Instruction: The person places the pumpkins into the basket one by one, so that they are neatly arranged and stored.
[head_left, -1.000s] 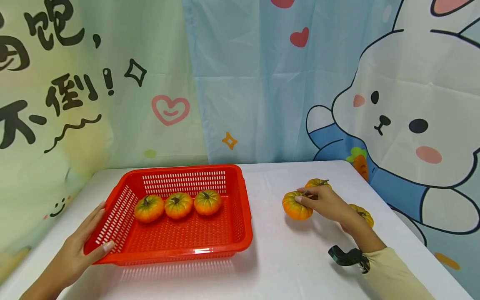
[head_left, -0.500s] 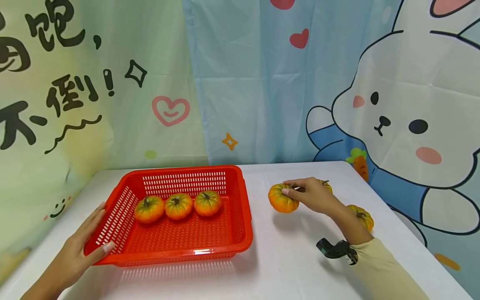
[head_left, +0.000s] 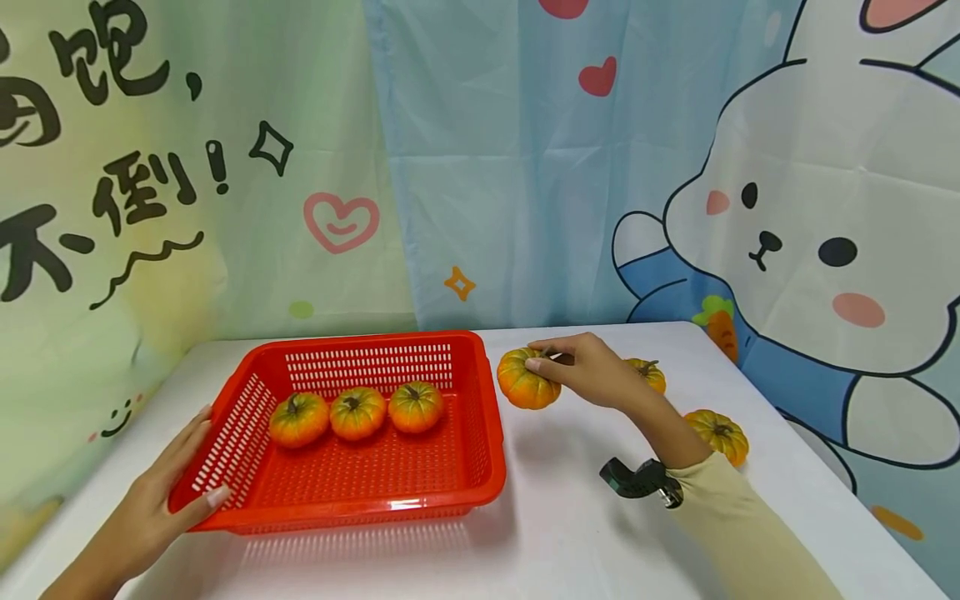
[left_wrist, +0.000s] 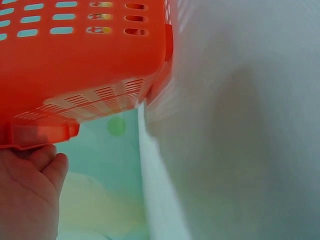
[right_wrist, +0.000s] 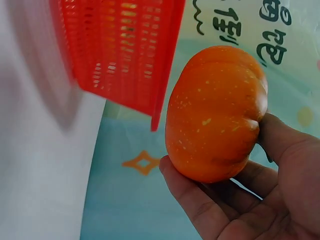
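My right hand point(head_left: 592, 367) holds a small orange pumpkin point(head_left: 525, 382) above the table, just right of the red plastic basket point(head_left: 491, 450). In the right wrist view, thumb and fingers pinch the pumpkin point(right_wrist: 215, 115) from its stem side, and the basket wall point(right_wrist: 125, 55) is close by. At the basket's left end, my left hand point(head_left: 153, 492) grips the rim, thumb over the edge. The left wrist view has its fingers point(left_wrist: 55, 167) curled beneath the rim. Three pumpkins sit in a row inside the basket: left point(head_left: 298, 419), middle point(head_left: 357, 412) and right point(head_left: 416, 406).
Two more pumpkins lie on the white table point(head_left: 570, 517) at the right: one point(head_left: 648, 375) behind my right wrist, the other point(head_left: 718, 435) beside the forearm. A black wrist camera point(head_left: 637, 481) sticks out from the right sleeve. A printed curtain point(head_left: 480, 167) hangs behind the table.
My right hand has carried the pumpkin left and upward, from near the two pumpkins on the table to beside the basket's right rim. The left hand and basket have stayed in place.
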